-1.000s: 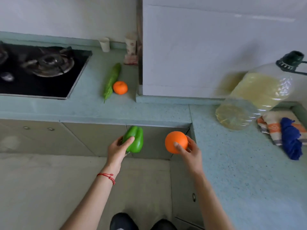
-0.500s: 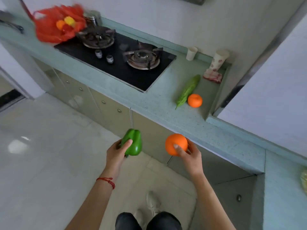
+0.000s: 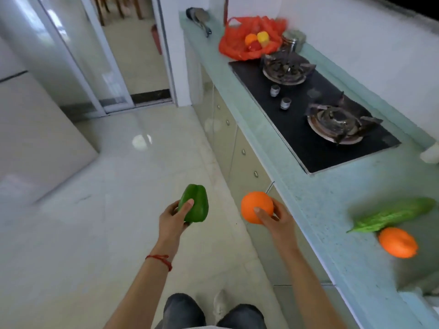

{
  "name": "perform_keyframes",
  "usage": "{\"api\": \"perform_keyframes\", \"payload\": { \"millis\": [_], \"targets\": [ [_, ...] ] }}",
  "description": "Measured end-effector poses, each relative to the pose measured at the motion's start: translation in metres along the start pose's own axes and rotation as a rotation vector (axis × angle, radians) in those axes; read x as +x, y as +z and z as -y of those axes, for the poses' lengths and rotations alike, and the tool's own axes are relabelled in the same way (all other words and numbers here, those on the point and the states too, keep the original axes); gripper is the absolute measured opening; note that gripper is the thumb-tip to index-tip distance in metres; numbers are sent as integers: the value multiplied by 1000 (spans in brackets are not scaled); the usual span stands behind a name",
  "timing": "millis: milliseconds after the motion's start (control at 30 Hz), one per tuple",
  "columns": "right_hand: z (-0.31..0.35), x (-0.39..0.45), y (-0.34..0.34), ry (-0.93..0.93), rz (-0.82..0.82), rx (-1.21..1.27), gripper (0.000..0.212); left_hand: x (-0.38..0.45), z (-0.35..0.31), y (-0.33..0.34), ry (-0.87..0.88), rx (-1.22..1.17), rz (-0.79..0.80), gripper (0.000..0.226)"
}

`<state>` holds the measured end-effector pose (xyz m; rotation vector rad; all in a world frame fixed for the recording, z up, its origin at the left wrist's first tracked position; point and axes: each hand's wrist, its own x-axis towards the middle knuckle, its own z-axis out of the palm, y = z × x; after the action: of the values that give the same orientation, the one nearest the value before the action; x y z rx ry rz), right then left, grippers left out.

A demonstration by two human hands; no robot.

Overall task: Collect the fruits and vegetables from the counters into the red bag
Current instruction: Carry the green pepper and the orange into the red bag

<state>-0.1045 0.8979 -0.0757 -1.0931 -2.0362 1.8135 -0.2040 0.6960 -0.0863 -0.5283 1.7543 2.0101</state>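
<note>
My left hand [image 3: 172, 220] grips a green bell pepper [image 3: 194, 202] out over the floor. My right hand [image 3: 276, 220] holds an orange [image 3: 255, 205] beside the counter's front edge. Far ahead, the red bag [image 3: 234, 43] sits open on the teal counter [image 3: 316, 203], past the stove, with an orange, a yellow and a red fruit inside. At the right, a green bitter gourd [image 3: 392, 213] and a second orange [image 3: 398, 242] lie on the counter.
A black two-burner gas stove [image 3: 316, 119] fills the counter between me and the bag. A metal jar [image 3: 293, 40] stands behind the bag. A refrigerator [image 3: 31, 129] stands at the left and a glass sliding door [image 3: 90, 55] beyond it. Cabinet fronts [image 3: 228, 138] run under the counter.
The view has swung left along the counter: the red bag is now ahead at top centre and the gourd and orange have slid to the right. Both hands keep their grip.
</note>
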Motion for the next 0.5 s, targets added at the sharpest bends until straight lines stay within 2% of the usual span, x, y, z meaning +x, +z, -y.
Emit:
{"api": "perform_keyframes", "payload": {
  "millis": [67, 133, 300, 433, 500],
  "targets": [
    [6, 8, 15, -10, 54, -10, 91, 2, -1, -10, 7, -23, -44, 41],
    [10, 16, 31, -2, 105, -14, 91, 7, -2, -21, 9, -50, -98, 40],
    [18, 36, 73, 16, 212, -59, 85, 30, -11, -46, 5, -94, -181, 43],
    [29, 60, 112, 2, 251, -83, 63, 60, -26, -65, 7, -115, -218, 44],
    [39, 75, 132, 1, 258, -91, 64, 82, -38, -74, 9, -122, -227, 45]
  ]
}}
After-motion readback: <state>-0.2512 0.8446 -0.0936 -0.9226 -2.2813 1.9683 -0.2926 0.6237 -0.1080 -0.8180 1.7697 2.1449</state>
